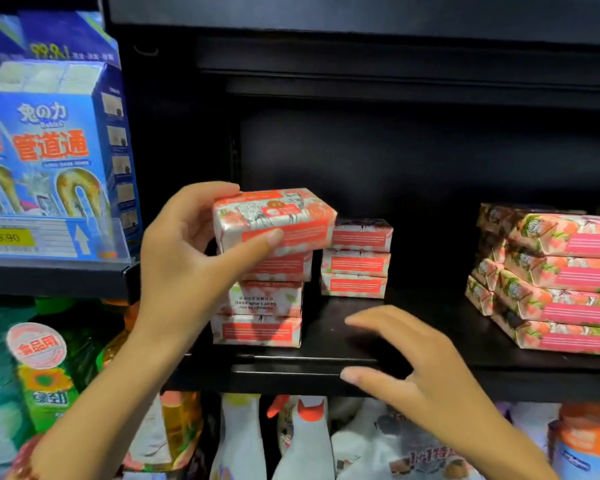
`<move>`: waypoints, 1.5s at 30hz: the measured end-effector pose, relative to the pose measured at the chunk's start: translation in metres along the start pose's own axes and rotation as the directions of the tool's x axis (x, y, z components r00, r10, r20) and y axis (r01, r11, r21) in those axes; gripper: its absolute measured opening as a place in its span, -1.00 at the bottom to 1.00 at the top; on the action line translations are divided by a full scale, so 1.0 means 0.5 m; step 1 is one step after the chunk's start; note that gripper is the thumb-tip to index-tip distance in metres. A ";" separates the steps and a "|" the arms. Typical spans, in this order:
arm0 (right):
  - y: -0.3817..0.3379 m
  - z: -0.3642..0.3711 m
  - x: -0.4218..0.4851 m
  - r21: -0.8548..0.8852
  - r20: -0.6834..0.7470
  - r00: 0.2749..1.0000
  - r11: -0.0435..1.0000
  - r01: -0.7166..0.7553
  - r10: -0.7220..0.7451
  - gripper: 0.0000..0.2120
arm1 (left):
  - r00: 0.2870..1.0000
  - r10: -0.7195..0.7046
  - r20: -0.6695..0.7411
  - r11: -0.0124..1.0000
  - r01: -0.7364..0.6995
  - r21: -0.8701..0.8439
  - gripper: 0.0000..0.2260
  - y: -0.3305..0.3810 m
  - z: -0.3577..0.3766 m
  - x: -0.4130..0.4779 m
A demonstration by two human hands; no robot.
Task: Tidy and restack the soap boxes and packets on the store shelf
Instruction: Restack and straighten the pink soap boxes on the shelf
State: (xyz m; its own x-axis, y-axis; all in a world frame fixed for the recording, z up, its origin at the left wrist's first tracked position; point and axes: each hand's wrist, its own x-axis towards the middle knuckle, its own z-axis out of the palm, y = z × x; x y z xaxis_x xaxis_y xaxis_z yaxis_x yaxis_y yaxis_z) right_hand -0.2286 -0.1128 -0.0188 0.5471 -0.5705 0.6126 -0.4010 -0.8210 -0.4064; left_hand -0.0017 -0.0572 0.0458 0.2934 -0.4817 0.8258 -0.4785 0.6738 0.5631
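My left hand [201, 251] grips a white-and-red soap box [274, 218], thumb on its front and fingers over its top, tilted atop a stack of three like boxes [257, 306] on the black shelf [326, 341]. Behind and to the right stands a second stack of three soap boxes [355, 261]. My right hand [406, 358] hovers with spread fingers over the shelf's front edge, holding nothing. At the far right sits a skewed pile of pink flowered soap packets [561, 282], several layers high.
Blue drain-cleaner boxes [56, 150] stand on a shelf at the left above a price tag [9, 239]. Green bottles [45, 382] fill the lower left. White bottles and packets [302, 441] sit on the shelf below. A dark shelf board [395, 84] hangs overhead.
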 end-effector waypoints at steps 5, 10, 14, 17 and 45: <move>0.031 0.021 -0.012 -0.123 0.084 0.996 0.992 0.021 -0.010 -0.63 | 1.000 -0.018 0.000 0.992 0.018 0.122 -0.54 -0.035 0.017 0.004; 0.036 0.025 -0.017 -0.150 0.051 0.998 0.988 0.046 -0.039 -0.74 | 0.982 0.187 -0.026 0.902 -0.162 0.400 -0.65 -0.046 0.024 0.007; 0.034 0.027 -0.020 -0.167 0.035 0.999 0.985 0.045 -0.039 -0.74 | 0.961 0.277 -0.026 0.845 -0.230 0.483 -0.73 -0.048 0.029 0.002; 0.031 0.025 -0.021 -0.181 0.048 0.998 0.982 0.050 -0.042 -0.74 | 0.955 0.295 -0.034 0.844 -0.244 0.478 -0.78 -0.048 0.032 -0.002; 0.143 -0.007 0.224 0.413 -0.267 0.853 0.853 -0.319 0.448 -0.49 | 0.823 0.171 0.541 0.803 -0.435 0.408 -0.76 -0.065 0.149 -0.165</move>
State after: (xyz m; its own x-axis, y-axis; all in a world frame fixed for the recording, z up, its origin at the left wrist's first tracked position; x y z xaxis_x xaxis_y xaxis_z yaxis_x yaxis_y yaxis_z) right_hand -0.1987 -0.2354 0.0231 0.0912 -0.8483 0.5215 -0.2136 -0.5282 -0.8218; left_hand -0.0719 -0.0812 -0.0432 -0.2881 -0.5845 0.7585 -0.8493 0.5219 0.0797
